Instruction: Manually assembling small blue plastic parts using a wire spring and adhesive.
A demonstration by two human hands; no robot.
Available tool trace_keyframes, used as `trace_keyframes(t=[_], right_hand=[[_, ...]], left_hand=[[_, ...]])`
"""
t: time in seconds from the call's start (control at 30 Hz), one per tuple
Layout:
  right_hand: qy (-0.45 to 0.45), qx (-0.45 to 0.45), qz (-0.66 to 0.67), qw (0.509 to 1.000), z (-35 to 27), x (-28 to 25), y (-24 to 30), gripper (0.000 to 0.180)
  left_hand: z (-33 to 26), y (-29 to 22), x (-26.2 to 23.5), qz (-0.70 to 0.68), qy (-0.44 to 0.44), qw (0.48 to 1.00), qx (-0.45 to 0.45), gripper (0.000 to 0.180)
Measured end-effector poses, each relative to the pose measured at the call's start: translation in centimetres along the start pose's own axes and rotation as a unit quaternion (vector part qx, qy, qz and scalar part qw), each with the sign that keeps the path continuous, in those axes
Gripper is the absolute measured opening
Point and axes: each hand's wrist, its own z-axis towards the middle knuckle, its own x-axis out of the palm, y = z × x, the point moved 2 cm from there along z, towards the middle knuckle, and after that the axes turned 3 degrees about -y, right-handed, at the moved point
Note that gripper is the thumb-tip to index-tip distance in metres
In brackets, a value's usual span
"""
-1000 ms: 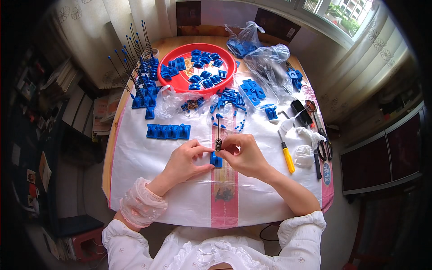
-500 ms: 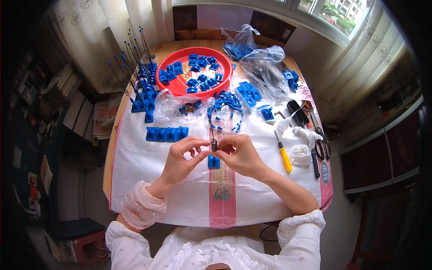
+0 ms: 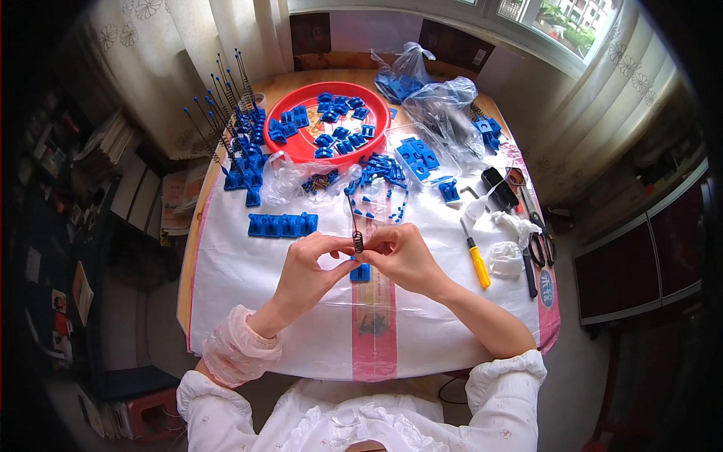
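My left hand (image 3: 310, 265) and my right hand (image 3: 403, 255) meet over the middle of the white-covered table (image 3: 241, 279). Between their fingertips they pinch a thin metal rod with a small coiled spring (image 3: 358, 239) on it, held upright. Just under the hands lies a small blue plastic block (image 3: 361, 272). A row of joined blue blocks (image 3: 283, 224) lies to the left of my left hand.
A red round tray (image 3: 301, 150) of blue parts stands at the back. Blue blocks with upright rods (image 3: 239, 154) stand at back left. Plastic bags (image 3: 443, 102) with blue parts sit at back right. A yellow-handled screwdriver (image 3: 477, 256), scissors (image 3: 538, 245) and white cloth (image 3: 503, 260) lie on the right.
Both hands have lifted slightly off the blue block with the rod and spring; the block now shows below them. Nothing else on the table moved.
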Motion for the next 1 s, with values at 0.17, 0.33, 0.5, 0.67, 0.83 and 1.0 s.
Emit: trace_keyframes(t=[0.17,0.33,0.5,0.67,0.83,1.0], right_hand=[[-0.001,-0.008,-0.027,1.0,0.0,0.0,0.3,0.015],[-0.01,-0.013,-0.034,0.999,-0.3,0.1,0.3,0.014],[-0.003,-0.005,-0.048,0.999,-0.3,0.1,0.8,0.014],[0.007,0.008,-0.045,0.999,-0.4,0.0,0.9,0.014],[0.025,0.032,-0.004,0.999,-0.5,-0.2,1.0,0.019],[0.053,0.074,0.064,0.994,-0.2,-0.5,0.2,0.021]], left_hand=[[0.3,-0.7,-0.1,0.073,-0.009,0.996,0.04,0.025],[0.7,-1.0,-0.1,0.087,-0.008,0.995,0.054,0.021],[0.7,-0.5,0.0,0.048,0.004,0.999,0.014,0.02],[0.8,-0.7,0.0,0.035,0.012,0.999,-0.002,0.021],[0.9,-0.5,0.0,0.031,0.014,0.999,-0.008,0.02],[0.9,-1.2,0.0,0.045,0.006,0.999,-0.001,0.018]])
